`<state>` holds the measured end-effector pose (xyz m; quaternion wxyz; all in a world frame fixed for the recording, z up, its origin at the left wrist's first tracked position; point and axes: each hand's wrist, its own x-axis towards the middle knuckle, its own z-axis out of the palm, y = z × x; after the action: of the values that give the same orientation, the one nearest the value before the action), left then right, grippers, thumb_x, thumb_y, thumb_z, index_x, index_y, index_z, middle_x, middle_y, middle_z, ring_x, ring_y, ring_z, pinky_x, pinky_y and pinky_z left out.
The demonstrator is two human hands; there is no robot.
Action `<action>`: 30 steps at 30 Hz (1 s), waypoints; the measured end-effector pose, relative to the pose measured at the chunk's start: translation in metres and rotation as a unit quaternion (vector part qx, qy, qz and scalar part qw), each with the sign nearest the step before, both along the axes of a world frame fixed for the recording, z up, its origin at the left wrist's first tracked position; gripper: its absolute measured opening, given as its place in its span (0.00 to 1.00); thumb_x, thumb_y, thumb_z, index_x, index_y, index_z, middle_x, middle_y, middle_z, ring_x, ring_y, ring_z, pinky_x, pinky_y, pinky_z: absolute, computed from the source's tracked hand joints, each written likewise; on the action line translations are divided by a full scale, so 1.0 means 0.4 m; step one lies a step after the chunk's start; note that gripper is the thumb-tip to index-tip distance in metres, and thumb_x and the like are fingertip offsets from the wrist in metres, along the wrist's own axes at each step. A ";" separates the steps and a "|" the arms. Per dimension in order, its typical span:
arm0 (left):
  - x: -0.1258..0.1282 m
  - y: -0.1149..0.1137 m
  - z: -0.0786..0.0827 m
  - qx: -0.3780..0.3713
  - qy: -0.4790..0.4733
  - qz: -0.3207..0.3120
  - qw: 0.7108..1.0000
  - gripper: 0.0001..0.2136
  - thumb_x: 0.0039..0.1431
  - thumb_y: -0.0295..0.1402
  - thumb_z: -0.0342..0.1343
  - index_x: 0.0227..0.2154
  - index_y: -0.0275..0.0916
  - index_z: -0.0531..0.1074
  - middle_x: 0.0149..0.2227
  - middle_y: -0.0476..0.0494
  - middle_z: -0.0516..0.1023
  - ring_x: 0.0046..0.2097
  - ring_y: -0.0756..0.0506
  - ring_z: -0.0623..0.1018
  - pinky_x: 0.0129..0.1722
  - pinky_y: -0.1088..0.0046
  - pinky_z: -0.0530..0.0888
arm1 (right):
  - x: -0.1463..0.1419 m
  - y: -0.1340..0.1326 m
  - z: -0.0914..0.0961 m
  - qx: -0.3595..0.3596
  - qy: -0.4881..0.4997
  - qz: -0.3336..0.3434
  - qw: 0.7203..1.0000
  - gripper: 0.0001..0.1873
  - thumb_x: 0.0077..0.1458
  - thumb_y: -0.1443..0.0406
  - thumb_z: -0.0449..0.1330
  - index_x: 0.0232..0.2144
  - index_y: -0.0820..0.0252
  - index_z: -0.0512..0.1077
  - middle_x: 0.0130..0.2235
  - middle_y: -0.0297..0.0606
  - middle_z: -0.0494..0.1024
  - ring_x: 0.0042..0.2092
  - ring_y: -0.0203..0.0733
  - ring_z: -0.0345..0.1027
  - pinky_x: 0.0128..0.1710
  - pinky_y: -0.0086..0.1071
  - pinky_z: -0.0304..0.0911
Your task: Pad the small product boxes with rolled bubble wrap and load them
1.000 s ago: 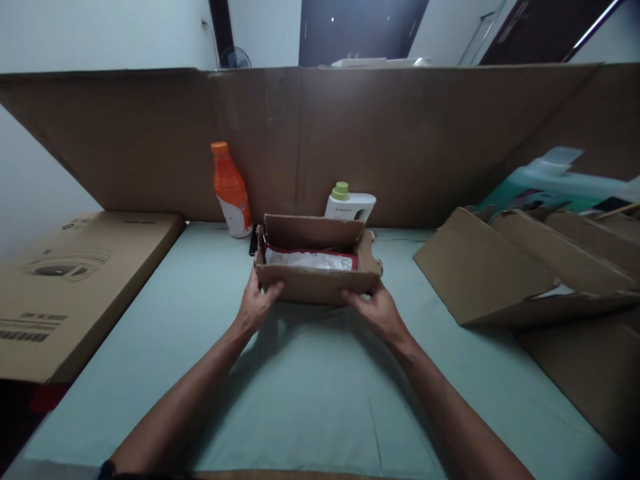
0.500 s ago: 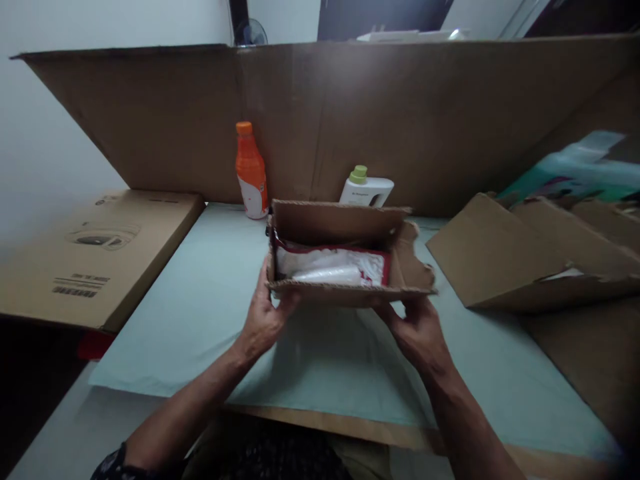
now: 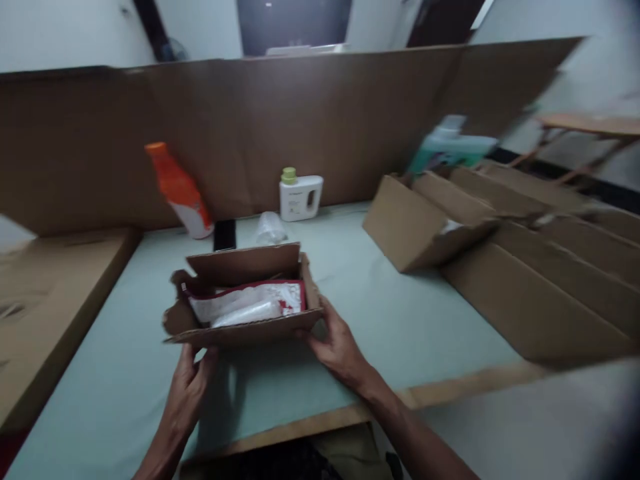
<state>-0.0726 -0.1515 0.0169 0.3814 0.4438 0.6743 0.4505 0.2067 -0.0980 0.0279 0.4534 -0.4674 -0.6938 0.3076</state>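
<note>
Both my hands hold a small open cardboard box (image 3: 260, 335) above the light green cloth. My left hand (image 3: 189, 381) grips its near left underside, with the thumb at the front wall. My right hand (image 3: 336, 341) is wrapped round the near right corner. Inside the box lie a white packet with dark red edges (image 3: 290, 293) and a clear plastic-wrapped roll-like thing (image 3: 250, 313). The fingertips under the box are hidden. Behind the box are a black phone-like slab (image 3: 225, 235) and a crumpled clear plastic piece (image 3: 271, 228).
An orange bottle (image 3: 177, 190) and a white jug with a green cap (image 3: 301, 197) stand by the tall cardboard panel (image 3: 350, 113). Open cardboard boxes (image 3: 405, 223) are at right, with a teal liquid jug (image 3: 450, 147) behind. A flat carton (image 3: 55, 287) lies at left.
My view has turned to the right. The held box now tilts the other way, and its torn flap end shows at left instead of right. Both hands still hold it.
</note>
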 end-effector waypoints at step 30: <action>0.931 0.216 -0.132 0.112 -0.047 -0.569 0.814 0.41 0.57 0.48 0.59 0.70 0.35 0.55 0.73 0.27 0.52 0.73 0.32 0.54 0.70 0.44 0.54 | 0.590 -0.297 -0.169 0.020 0.086 -0.497 0.863 0.43 0.51 0.55 0.68 0.65 0.59 0.61 0.62 0.53 0.67 0.60 0.57 0.66 0.61 0.57 0.61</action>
<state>0.2999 -0.0653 -0.0361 0.5483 0.7661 0.2281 0.2459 0.4426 -0.2167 -0.0399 0.6134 -0.7125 -0.3343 0.0665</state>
